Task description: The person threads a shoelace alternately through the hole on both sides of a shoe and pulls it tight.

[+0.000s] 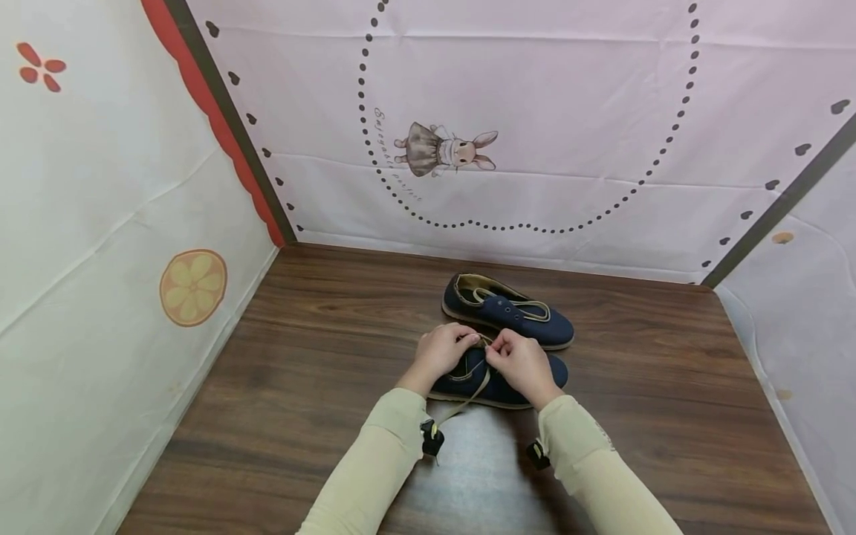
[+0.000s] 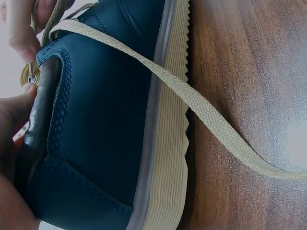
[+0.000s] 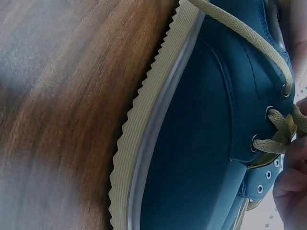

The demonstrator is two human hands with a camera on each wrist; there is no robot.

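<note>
A navy blue shoe (image 1: 515,390) with a cream ridged sole lies on its base on the floor, toe to the right. Its flat beige shoelace (image 2: 206,105) runs through the near-side eyelets, and one loose length trails over the side onto the floor. At the shoe's opening my left hand (image 1: 441,351) has its thumb and finger at the lace by a far-side eyelet (image 2: 32,79). Facing it, my right hand (image 1: 523,362) pinches the lace above the tongue between thumb and fingertips. The fingertips of both hands nearly meet over the lacing.
Just behind lies the matching navy shoe (image 1: 555,331), its beige lace (image 1: 538,312) looped on top. Dark wood-look flooring (image 1: 321,357) spreads around both shoes. Printed white sheets (image 1: 568,134) stand as walls at the back and sides.
</note>
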